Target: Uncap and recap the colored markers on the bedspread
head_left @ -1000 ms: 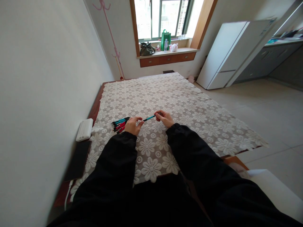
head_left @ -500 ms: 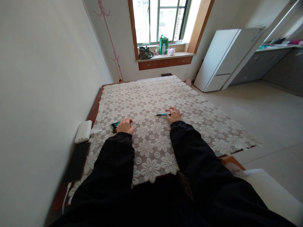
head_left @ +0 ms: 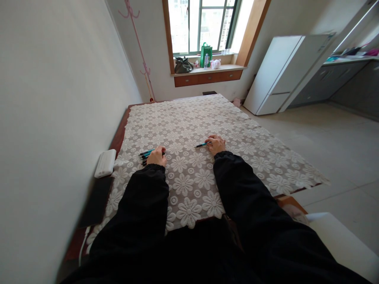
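On the table's lace cloth (head_left: 237, 130), both my hands rest apart, one to each side of my midline. My right hand (head_left: 215, 144) lies knuckles up with its fingers curled; a teal pen (head_left: 201, 145) sticks out from under the fingertips toward the left, its dark tip pointing at my other hand. The pen lies nearly flat on the cloth, slightly slanted. I cannot tell whether the fingers pinch the pen or merely rest on its end: the contact point is hidden by the hand itself.

My left hand (head_left: 156, 156) is also knuckles up, fingers bent down over a small bunch of pens (head_left: 147, 154). Teal ones show at the top of the bunch, red and dark ones below; their ends fan out to the left of the hand. The fingers cover the near ends of the bunch, so the hand touches it, but the grip is too small to make out: cannot tell if closed on a pen or just laid over them.

The single pen and the bunch are well apart, with bare cloth between them. Both sleeves (head_left: 237, 185) are black and run back to the table's near edge.

Left of the bunch, beyond the cloth's edge, a white box (head_left: 106, 162) lies on the bare wood near the wall. A white fridge (head_left: 281, 71) stands far right; a green bag (head_left: 205, 53) sits on the window sill.
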The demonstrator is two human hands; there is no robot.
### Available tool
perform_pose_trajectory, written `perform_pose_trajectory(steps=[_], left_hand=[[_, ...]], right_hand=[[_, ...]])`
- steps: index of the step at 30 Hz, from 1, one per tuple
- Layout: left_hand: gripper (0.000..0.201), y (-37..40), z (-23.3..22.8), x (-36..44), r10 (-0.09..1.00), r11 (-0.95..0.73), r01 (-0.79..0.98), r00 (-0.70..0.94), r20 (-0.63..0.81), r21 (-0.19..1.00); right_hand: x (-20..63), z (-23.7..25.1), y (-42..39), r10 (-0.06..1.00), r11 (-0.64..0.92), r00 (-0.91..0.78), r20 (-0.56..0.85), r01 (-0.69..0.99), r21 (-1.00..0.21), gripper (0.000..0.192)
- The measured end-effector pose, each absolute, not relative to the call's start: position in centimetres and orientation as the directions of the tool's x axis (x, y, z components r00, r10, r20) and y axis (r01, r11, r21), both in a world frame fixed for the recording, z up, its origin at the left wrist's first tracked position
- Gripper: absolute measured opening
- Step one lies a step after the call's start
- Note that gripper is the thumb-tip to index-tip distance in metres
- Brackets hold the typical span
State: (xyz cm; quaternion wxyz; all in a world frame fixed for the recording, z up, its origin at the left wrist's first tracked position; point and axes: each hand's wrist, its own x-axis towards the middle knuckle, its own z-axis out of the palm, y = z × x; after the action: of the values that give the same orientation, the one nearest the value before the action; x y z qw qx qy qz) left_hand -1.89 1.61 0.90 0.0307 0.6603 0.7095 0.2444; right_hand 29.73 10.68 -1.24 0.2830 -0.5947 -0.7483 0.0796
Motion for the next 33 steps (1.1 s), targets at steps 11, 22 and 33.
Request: perform_pose_trajectory(steps=[11,22,33], left_hand=[[0.027,1.4,1.9,-1.1,0.97,0.043,0.915,-0.134,0.202,0.4],[0.028,1.5,2.6,0.3,0.853,-0.313,0.396,-0.282,0.439,0.863],[0.042,2.1,0.5,1.6,0.942,-0.227,-0.081,-0.271,0.198,0.97]], right_hand=[[29.4,-1.3,10.5,0.937,0.273,-0.134,0.324,0.859,-0.432,0.032],[28.1,0.3,9.2,0.804,0.54,-0.256,0.536,0.692,-0.479,0.019],[26.1,0.5,7.5,0.69,0.722,-0.506,0.517,0.429,-0.543,0.031]])
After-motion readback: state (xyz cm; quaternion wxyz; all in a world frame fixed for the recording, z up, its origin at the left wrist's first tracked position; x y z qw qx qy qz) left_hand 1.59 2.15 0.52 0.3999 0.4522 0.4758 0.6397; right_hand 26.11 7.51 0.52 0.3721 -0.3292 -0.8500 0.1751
